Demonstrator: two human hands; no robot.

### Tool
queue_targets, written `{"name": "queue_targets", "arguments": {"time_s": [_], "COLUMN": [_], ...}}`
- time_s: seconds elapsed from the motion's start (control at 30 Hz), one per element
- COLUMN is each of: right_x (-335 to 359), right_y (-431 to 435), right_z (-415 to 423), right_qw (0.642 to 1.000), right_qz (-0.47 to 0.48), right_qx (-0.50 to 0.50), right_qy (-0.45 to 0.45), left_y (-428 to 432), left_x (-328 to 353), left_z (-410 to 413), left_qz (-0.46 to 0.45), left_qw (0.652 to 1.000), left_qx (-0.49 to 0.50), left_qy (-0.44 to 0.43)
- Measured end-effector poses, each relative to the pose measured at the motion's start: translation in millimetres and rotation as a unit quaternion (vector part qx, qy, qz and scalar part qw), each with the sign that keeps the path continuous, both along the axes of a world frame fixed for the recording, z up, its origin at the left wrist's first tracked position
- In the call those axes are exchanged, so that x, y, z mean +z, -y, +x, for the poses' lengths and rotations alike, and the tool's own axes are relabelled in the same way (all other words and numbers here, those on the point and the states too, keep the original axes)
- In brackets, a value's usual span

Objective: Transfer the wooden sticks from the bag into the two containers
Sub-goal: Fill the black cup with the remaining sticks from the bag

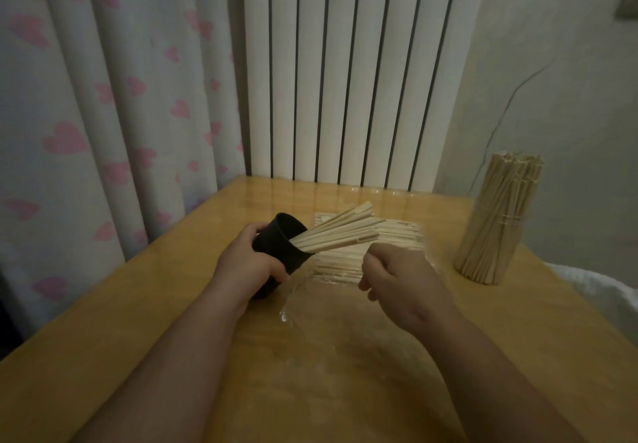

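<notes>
Arms reach in from the near edge of the wooden surface (138, 322); closest to the person lies the loose end of the clear bag (310, 332), flat and see-through, and I think it is spread out like that so the sticks are easy to pull out; a bit further in, the left hand (248, 263) has its grip wrapped round the black cup (279, 246), with the fingers curled on its side; the cup is tipped over with its mouth toward the bag, most likely so the long sticks can slide in sideways; a bunch of sticks (338, 232) pokes out of the cup and fans up to the right; the right hand (397, 270) hangs near the cup's mouth, over the bag, with its fingers curled down; I cannot tell if its grip has a stick in it, or a bit of bag, or nothing; under and behind that hand a pile of sticks (400, 235) lies flat in the bag, so the job looks only partly done; further off to the right stands the second container (493, 221), upright and packed full of sticks, well apart from both hands, probably set aside because it has no room left; behind the surface are a white radiator (345, 80) and a curtain (103, 97) with pink hearts
</notes>
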State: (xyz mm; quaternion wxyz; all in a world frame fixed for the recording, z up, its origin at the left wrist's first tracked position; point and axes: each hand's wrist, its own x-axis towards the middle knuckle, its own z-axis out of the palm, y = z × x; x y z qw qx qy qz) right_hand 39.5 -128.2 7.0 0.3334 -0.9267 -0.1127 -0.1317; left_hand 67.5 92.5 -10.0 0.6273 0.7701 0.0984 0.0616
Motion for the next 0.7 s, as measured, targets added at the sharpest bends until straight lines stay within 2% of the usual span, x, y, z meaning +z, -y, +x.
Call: {"name": "queue_targets", "arguments": {"time_s": [0.17,0.37,0.53,0.7], "right_x": [-1.1,-24.4,-39.0,-48.8], "right_y": [-4.6,-8.6,-6.4,-3.1], "right_z": [1.8,12.4,29.4,39.7], "right_qw": [0.995,0.960,0.968,0.968], "right_qz": [-0.092,-0.205,-0.222,-0.229], "right_qx": [0.005,0.072,-0.008,-0.045], "right_qy": [-0.043,-0.176,-0.113,-0.094], "left_y": [-0.4,0.7,0.5,0.5], "left_x": [-1.6,-1.2,-3.5,-3.7], "left_z": [0.9,0.8,2.0,2.3], "left_qz": [0.000,0.002,0.007,0.005], "left_qw": [1.000,1.000,1.000,1.000], "left_qx": [-0.001,-0.004,-0.002,-0.003], "left_qy": [0.006,0.004,0.011,0.010]}}
